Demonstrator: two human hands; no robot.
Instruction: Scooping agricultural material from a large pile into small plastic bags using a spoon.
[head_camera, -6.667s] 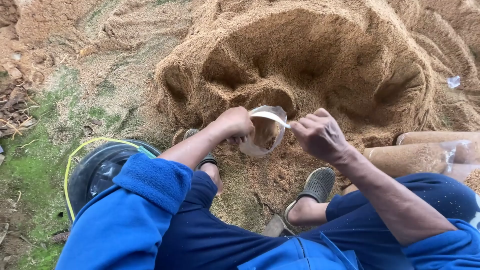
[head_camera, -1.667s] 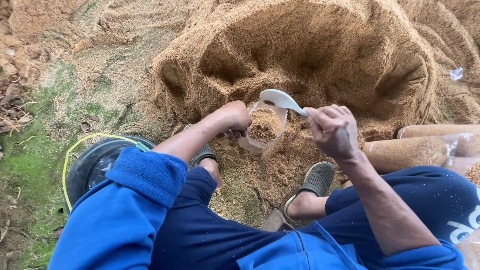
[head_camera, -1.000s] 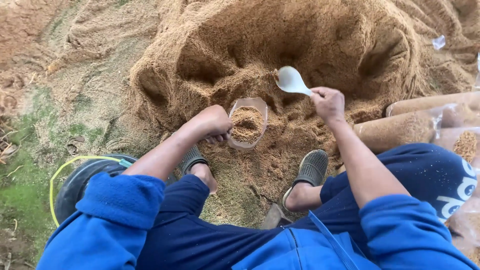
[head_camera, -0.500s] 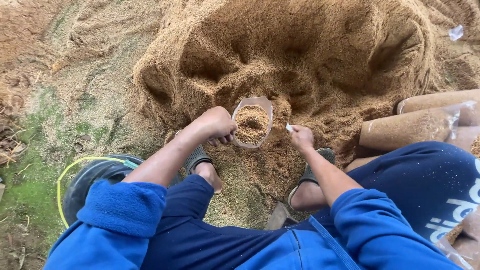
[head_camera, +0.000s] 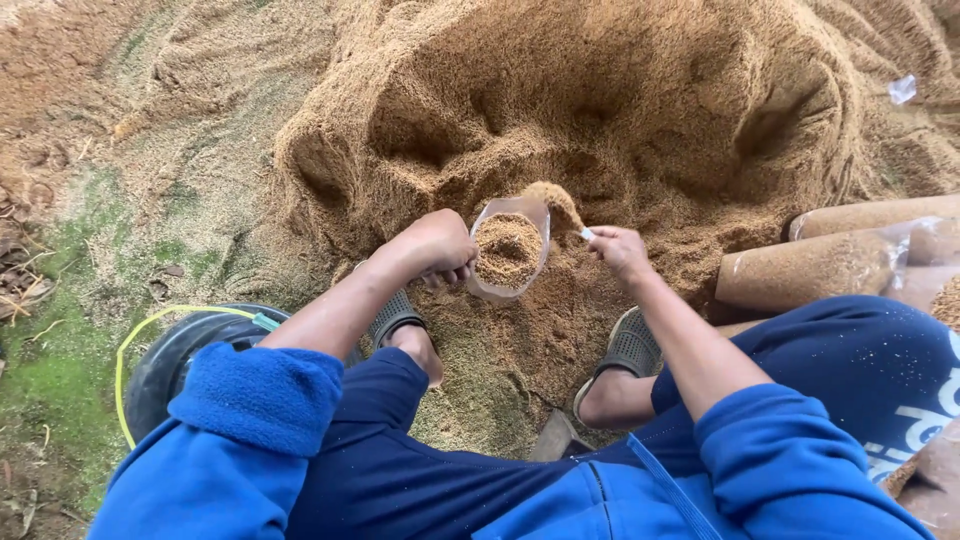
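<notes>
My left hand (head_camera: 438, 247) grips the rim of a clear plastic bag (head_camera: 508, 250) held upright and partly filled with brown sawdust. My right hand (head_camera: 618, 250) holds a white scoop (head_camera: 560, 205) by its handle; the scoop is heaped with sawdust and tipped at the bag's far rim. Both hands sit in front of a big sawdust pile (head_camera: 600, 110) with a hollow dug into it. My sleeves are blue.
Filled clear cylindrical bags of sawdust (head_camera: 820, 265) lie at the right. A black tub with a yellow-green rim (head_camera: 175, 350) stands at the lower left. My feet in grey sandals (head_camera: 628, 345) rest in loose sawdust. Mossy ground (head_camera: 50, 370) is at the left.
The scoop went from over the bag out to the pile, dipped into the sawdust, and has come back heaped to the bag's rim. My left hand stayed on the bag.
</notes>
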